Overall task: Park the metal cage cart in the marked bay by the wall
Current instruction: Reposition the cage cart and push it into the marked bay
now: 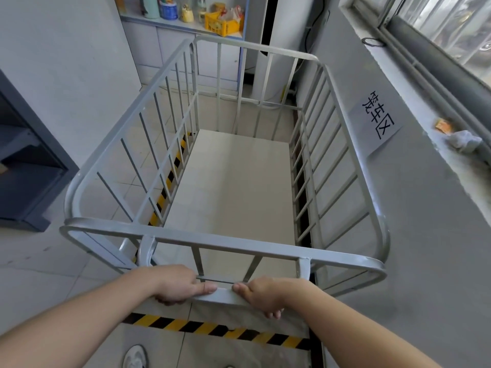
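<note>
The grey metal cage cart (164, 235) fills the middle of the view, empty, with a pale flat deck. My left hand (180, 284) and my right hand (263, 293) both grip its near push handle (225, 296), thumbs almost touching. Yellow-and-black floor tape marks the bay: one strip (212, 329) runs across the floor below the handle, another (170, 179) runs along the cart's left side, seen through the bars. The cart's right side stands close beside the grey wall (425, 235), which carries a paper sign (377, 120).
A dark blue shelf unit (29, 168) stands at the left. A white cabinet (180, 43) with bottles and a yellow crate on its shelf is beyond the cart's far end. A window sill (438, 134) with small scraps runs along the right. My shoe (134, 357) shows below.
</note>
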`<action>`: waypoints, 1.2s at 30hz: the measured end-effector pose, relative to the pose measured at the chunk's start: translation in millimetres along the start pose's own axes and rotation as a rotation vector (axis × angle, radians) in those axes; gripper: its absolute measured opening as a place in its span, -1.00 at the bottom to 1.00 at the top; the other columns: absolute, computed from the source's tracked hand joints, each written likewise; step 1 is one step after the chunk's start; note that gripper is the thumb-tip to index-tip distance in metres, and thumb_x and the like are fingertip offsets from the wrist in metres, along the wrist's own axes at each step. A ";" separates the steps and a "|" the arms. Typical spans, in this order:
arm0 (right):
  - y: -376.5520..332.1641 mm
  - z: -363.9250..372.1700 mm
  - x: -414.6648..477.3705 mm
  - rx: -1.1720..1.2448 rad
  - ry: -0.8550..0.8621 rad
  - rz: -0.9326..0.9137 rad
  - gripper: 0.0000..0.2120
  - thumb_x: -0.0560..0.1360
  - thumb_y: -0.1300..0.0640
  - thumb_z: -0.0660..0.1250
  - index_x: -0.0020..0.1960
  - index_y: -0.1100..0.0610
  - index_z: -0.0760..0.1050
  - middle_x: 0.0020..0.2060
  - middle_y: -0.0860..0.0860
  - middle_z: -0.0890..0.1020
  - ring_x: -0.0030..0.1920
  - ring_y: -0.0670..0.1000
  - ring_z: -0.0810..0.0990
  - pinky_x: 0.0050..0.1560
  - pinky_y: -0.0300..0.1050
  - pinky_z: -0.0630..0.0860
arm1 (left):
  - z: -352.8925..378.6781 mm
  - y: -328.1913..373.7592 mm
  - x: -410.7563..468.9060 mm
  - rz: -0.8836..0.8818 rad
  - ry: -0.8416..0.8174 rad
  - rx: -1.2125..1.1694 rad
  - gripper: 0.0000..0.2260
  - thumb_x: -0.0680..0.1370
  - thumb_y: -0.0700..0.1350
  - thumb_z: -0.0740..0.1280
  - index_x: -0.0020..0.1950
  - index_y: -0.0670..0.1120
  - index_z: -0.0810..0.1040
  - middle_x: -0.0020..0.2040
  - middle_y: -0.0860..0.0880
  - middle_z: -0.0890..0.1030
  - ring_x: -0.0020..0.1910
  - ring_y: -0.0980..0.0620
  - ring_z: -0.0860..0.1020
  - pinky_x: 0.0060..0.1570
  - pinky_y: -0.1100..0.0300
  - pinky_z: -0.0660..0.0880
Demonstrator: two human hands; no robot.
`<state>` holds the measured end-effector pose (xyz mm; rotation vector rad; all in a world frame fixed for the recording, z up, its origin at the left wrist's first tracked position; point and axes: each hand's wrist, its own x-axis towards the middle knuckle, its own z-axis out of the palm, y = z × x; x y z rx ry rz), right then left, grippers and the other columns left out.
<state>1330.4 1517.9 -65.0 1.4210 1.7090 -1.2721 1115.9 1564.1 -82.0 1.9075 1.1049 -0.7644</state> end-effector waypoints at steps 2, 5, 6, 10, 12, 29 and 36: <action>-0.4 0.8 1.4 -0.002 0.005 0.008 -0.47 0.62 -0.23 -0.19 0.51 -0.06 0.10 -0.14 0.25 0.59 -0.19 0.16 0.56 0.07 0.08 0.55 | -0.1 -1.0 -1.0 -0.014 -0.001 -0.010 -0.31 0.41 0.51 -0.05 -0.25 -0.07 0.51 -0.39 0.01 0.53 -0.45 0.08 0.47 -0.20 0.17 0.48; 1.1 3.0 4.4 0.018 0.013 0.024 -0.40 0.58 -0.29 -0.19 0.49 0.00 0.16 -0.18 0.22 0.58 -0.23 0.14 0.54 0.04 0.06 0.55 | 1.0 -0.8 -0.5 -0.030 -0.010 -0.018 -0.31 0.41 0.52 -0.05 -0.23 -0.07 0.52 -0.37 0.01 0.55 -0.46 0.08 0.48 -0.25 0.20 0.50; 1.6 3.5 5.2 0.030 0.014 0.035 -0.35 0.57 -0.31 -0.19 0.47 0.04 0.20 -0.19 0.22 0.58 -0.24 0.14 0.54 0.04 0.06 0.55 | 1.4 -0.9 0.2 -0.033 -0.016 -0.023 -0.30 0.41 0.51 -0.04 -0.20 -0.09 0.53 -0.37 0.00 0.56 -0.46 0.08 0.49 -0.28 0.22 0.50; 0.7 2.0 4.0 0.028 0.009 0.054 -0.33 0.57 -0.31 -0.18 0.41 0.14 0.29 -0.16 0.24 0.61 -0.22 0.15 0.58 0.10 0.07 0.54 | -0.2 -2.3 2.6 -0.054 -0.055 -0.048 -0.26 0.41 0.51 -0.03 -0.12 -0.12 0.56 -0.30 -0.05 0.60 -0.39 0.00 0.55 -0.20 0.18 0.54; -1.3 0.8 0.6 0.012 0.008 0.041 -0.39 0.60 -0.26 -0.17 0.43 0.11 0.26 -0.16 0.27 0.62 -0.20 0.15 0.59 0.16 0.08 0.53 | -2.5 -0.6 2.5 -0.058 -0.066 -0.026 -0.31 0.41 0.50 -0.03 -0.17 -0.09 0.54 -0.32 -0.02 0.58 -0.38 0.02 0.55 -0.07 0.12 0.55; -16.4 -37.7 -35.4 -0.138 0.331 0.167 -0.46 0.62 -0.20 -0.01 0.31 0.16 0.46 0.22 0.13 0.55 0.20 0.15 0.50 0.16 0.02 0.39 | -77.6 17.5 -23.3 0.043 0.190 0.187 -0.51 0.55 0.30 0.08 0.12 -0.06 0.53 -0.03 -0.03 0.53 -0.07 -0.02 0.48 -0.08 0.10 0.39; -28.4 -70.6 -67.0 -0.142 0.439 0.191 -0.49 0.62 -0.17 0.02 0.22 0.21 0.48 0.19 0.15 0.56 0.08 0.16 0.49 -0.01 -0.05 0.33 | -106.2 30.3 -48.4 0.052 0.281 0.205 -0.50 0.57 0.27 0.11 0.15 -0.11 0.55 0.06 -0.09 0.58 -0.05 -0.02 0.48 -0.10 0.12 0.37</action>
